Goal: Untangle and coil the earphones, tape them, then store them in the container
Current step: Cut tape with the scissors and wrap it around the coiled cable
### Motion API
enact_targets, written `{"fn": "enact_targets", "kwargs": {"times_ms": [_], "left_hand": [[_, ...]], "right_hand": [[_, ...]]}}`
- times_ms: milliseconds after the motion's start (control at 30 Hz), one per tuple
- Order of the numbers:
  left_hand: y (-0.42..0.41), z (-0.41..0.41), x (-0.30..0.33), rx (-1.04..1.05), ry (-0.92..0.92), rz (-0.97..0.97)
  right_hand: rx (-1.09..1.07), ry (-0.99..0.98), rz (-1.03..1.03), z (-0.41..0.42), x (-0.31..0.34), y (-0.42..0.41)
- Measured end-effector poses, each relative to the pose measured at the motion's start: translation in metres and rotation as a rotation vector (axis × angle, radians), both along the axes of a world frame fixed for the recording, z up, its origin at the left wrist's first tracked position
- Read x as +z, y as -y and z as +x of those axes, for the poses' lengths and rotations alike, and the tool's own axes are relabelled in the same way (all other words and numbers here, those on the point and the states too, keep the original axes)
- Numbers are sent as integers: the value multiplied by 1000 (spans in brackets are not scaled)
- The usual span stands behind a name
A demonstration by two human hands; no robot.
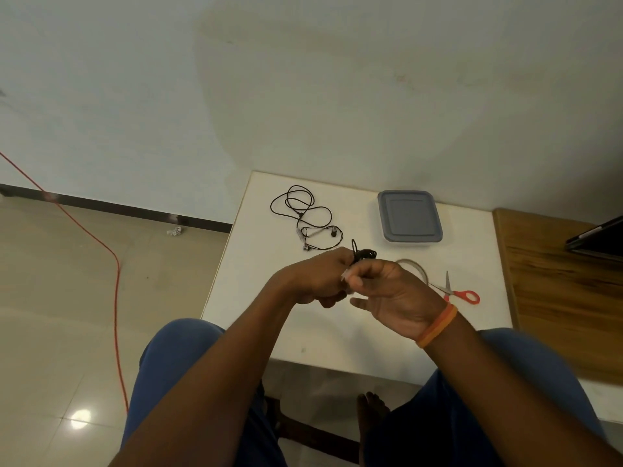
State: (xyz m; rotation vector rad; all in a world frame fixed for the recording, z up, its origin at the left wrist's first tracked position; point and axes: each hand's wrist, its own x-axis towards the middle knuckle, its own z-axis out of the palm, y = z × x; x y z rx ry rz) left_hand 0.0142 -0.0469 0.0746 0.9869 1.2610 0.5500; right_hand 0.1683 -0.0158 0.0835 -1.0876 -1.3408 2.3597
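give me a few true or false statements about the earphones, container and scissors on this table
1. Both hands hold a coiled black earphone bundle above the table. True.
2. The container is open. False: its grey lid is on.
3. A second pair of earphones lies loose and uncoiled on the table. True.
4. The scissors are in the right hand. False: they lie on the table beside it.
5. The left hand rests flat on the table. False: it is raised, gripping the bundle.
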Motion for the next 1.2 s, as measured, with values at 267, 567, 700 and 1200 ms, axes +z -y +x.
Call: {"fn": "enact_targets", "kwargs": {"times_ms": [267, 567, 700, 1200], "left_hand": [[-1, 0, 5, -87, 4, -141], [-7, -3, 8, 17, 312, -398], [-9, -1, 10, 22, 459, -516], [-8, 6, -4, 121, 1069, -386]], "right_hand": [[-247, -158, -64, -11, 0, 3], [-214, -329, -75, -5, -6, 3], [-230, -288, -103, -6, 2, 2], [-355, -408, -161, -1, 3, -29]]}}
